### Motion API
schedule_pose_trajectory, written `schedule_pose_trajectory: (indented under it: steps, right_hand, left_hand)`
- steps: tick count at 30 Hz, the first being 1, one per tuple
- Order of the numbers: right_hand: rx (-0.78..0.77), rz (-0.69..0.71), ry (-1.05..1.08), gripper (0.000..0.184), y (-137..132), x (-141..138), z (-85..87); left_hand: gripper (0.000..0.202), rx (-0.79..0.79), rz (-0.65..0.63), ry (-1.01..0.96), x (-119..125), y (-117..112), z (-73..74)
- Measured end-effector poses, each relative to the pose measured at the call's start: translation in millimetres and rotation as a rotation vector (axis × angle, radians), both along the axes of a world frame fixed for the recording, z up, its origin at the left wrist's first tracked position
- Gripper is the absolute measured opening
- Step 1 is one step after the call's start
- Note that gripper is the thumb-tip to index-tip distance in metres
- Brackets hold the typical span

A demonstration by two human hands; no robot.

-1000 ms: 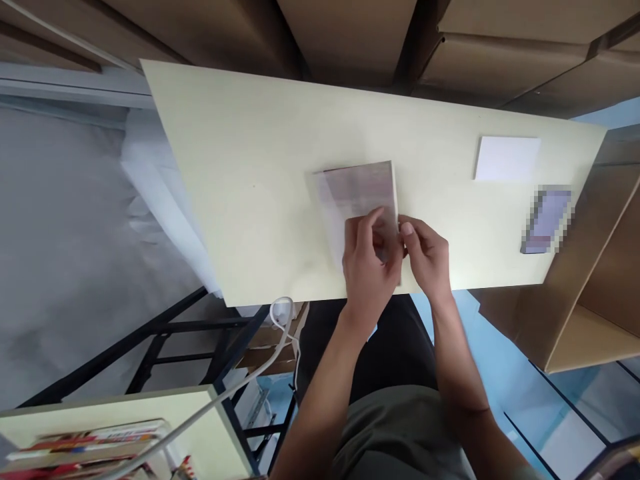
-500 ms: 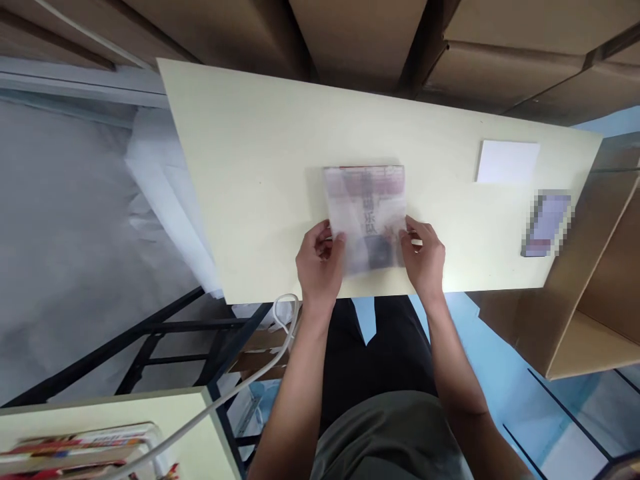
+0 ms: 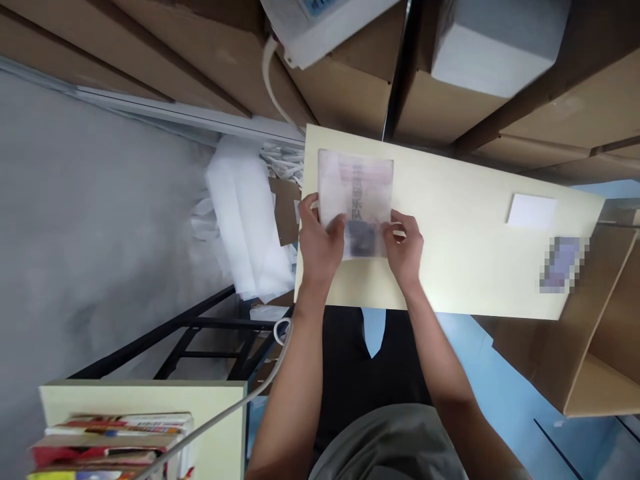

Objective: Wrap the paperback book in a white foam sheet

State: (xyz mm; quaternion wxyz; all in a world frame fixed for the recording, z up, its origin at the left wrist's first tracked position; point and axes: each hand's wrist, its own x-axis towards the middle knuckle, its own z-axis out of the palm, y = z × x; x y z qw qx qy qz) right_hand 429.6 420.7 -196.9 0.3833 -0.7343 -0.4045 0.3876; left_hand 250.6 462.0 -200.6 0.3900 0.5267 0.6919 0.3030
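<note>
A book [image 3: 356,203] in a translucent milky wrapper is held over the left part of the pale tabletop [image 3: 460,253]. Dark vertical characters, a pink band and a dark square show hazily through the wrapper. At its lower left edge, my left hand [image 3: 320,243] grips it, thumb on top and fingers mostly hidden behind. My right hand [image 3: 404,247] pinches the lower right edge between thumb and fingers. Whether the book rests on the table or is slightly lifted I cannot tell.
On the table's right lie a white pad [image 3: 531,211] and a pixelated phone-like object [image 3: 564,265]. Cardboard boxes [image 3: 345,87] line the back; an open carton [image 3: 575,353] stands right. Left are white foam wrap [image 3: 245,220], a stack of books [image 3: 115,443] and a white cable [image 3: 225,413].
My view has swung, and the book and both hands now sit nearer the table's left edge. Both hands keep their hold on the book. White box-like things have come into view at the back.
</note>
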Motion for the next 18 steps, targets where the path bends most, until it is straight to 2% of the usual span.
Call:
schedule_pose_trajectory:
  steps: [4,7,10,14,16,18]
  right_hand:
    - [0.031,-0.013,-0.143,0.037,15.7,-22.0,-22.7]
    - [0.057,-0.014,-0.200,0.040,12.4,-27.4,-28.2]
    - [0.022,-0.008,-0.197,0.040,12.9,-25.7,-27.9]
    - [-0.127,0.021,-0.175,0.036,30.3,-17.7,-23.0]
    - [-0.205,0.055,-0.171,0.035,41.2,-11.8,-16.6]
    - [-0.262,0.089,-0.150,0.038,47.0,-3.2,-6.2]
  left_hand:
    - [0.062,-0.035,-0.096,0.215,-12.7,26.8,-15.9]
    - [0.063,-0.123,-0.078,0.361,-13.7,30.8,-15.3]
    - [0.064,-0.172,-0.083,0.387,-10.4,34.1,-11.6]
    - [0.067,-0.233,-0.069,0.403,3.2,48.3,0.1]
    - [0.067,-0.259,-0.043,0.434,13.5,52.1,12.4]
    - [0.067,-0.243,-0.026,0.458,23.9,46.2,28.7]
